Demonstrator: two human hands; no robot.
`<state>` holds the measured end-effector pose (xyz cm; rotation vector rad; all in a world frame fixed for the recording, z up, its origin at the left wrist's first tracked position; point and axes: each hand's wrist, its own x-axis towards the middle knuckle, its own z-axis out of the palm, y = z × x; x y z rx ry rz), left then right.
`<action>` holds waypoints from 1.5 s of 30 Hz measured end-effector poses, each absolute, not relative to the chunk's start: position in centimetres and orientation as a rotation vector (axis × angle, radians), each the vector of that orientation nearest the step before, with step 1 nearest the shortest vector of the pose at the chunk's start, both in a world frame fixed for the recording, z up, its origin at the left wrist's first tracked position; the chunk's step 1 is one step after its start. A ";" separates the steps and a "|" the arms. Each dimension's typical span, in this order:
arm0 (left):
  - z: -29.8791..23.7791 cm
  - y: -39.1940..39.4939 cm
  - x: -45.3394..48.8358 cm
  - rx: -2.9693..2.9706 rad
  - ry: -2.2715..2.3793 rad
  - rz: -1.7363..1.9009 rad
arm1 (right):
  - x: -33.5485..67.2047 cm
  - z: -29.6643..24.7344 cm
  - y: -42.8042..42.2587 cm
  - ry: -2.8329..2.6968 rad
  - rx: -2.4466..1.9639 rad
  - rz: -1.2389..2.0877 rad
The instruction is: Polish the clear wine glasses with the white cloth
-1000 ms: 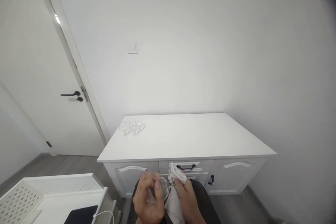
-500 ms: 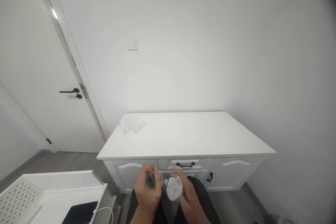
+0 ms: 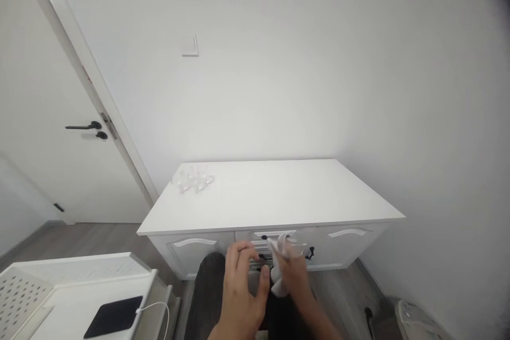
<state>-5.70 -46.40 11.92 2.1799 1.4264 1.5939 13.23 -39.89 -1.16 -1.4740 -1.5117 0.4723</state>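
My right hand [image 3: 294, 275] is closed on a crumpled white cloth [image 3: 279, 284], part of which sticks up above the fingers and part hangs below. Something clear shows faintly by its fingertips, too blurred to name. Just to the left, my left hand [image 3: 244, 289] is open, with fingers curved and thumb held apart, and nothing is visible between them. Both hands are above my lap, in front of the white cabinet [image 3: 271, 196]. Several clear glass pieces [image 3: 193, 179] stand close together at the left end of its top.
At the lower left a white cart [image 3: 91, 276] with perforated sides carries a dark tablet-like device [image 3: 114, 316] and a white cable [image 3: 159, 305]. A door [image 3: 79, 170] is at the left. A grey object [image 3: 414, 321] stands on the floor at the lower right.
My left hand has opened its fingers from a closed grip. My right hand, with the cloth, has moved slightly up and right. The view has shifted, and the grey floor object shows more.
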 end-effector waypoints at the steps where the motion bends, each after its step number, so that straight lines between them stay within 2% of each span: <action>1: 11.5 -46.3 -6.2 2.152 1.457 1.508 | 15.0 -1.0 -38.3 -1.459 -1.515 0.457; 5: 7.8 -45.9 -7.1 2.126 1.492 1.114 | 22.4 1.2 -30.4 -1.309 -1.694 0.419; 9: 3.5 -45.2 -7.1 2.087 1.521 0.920 | 27.1 4.9 -22.0 -1.211 -1.844 0.492; 14: 2.3 -44.6 -8.4 2.041 1.479 0.867 | 29.0 7.0 -15.2 -1.111 -1.943 0.565; 18: 2.8 -44.3 -10.1 1.939 1.512 1.018 | 29.5 6.6 -12.7 -1.065 -2.028 0.562; 28: 4.5 -40.5 -13.5 1.685 1.726 1.346 | 30.9 6.1 -9.5 -1.187 -2.163 0.585; 35: 4.8 -32.1 -16.9 1.189 1.875 1.588 | 27.2 2.8 -14.3 -1.246 -2.285 0.247; 39: 5.2 -25.9 -17.5 0.784 1.630 1.778 | 24.7 1.4 -17.5 -1.627 -2.324 0.116; 42: 5.9 -22.0 -18.5 0.488 1.308 1.800 | 24.0 1.6 -18.4 -1.689 -2.329 0.120; 45: 6.4 -19.3 -19.9 0.350 1.186 1.828 | 24.0 2.0 -18.5 -1.691 -2.336 0.135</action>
